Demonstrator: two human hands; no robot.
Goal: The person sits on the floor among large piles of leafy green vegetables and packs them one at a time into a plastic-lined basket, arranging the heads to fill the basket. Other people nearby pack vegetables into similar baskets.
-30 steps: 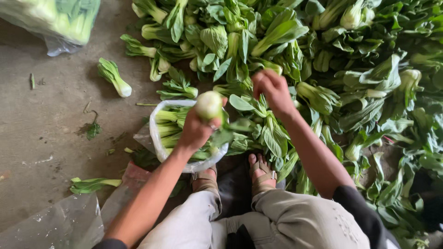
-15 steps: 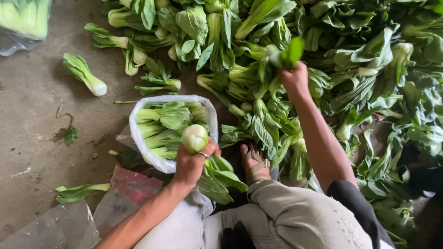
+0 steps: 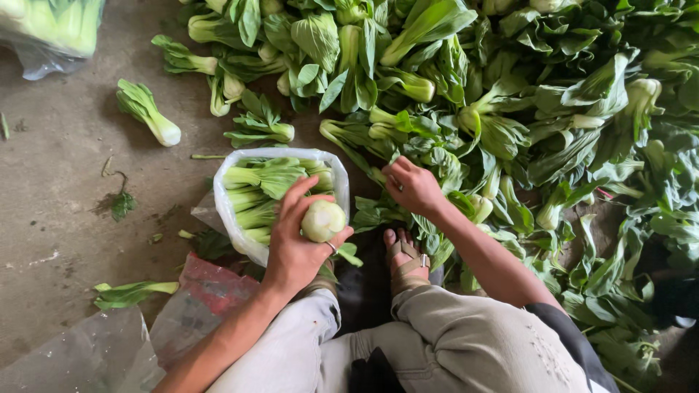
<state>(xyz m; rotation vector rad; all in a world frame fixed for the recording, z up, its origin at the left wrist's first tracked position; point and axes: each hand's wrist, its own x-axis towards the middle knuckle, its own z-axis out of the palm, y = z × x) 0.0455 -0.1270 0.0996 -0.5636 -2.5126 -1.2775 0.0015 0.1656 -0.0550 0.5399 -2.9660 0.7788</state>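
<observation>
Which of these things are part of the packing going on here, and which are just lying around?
In use:
left hand, holding a bok choy
open plastic bag, partly filled
right hand on the big pile of greens

Lying about:
lone bok choy on the floor
loose leaf
red wrapper

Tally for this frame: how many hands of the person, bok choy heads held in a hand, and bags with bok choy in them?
Hands: 2, the left hand and the right hand
Held bok choy head: 1, in the left hand
Bags with bok choy: 2, the white bag and the clear bag
Total: 5
</observation>
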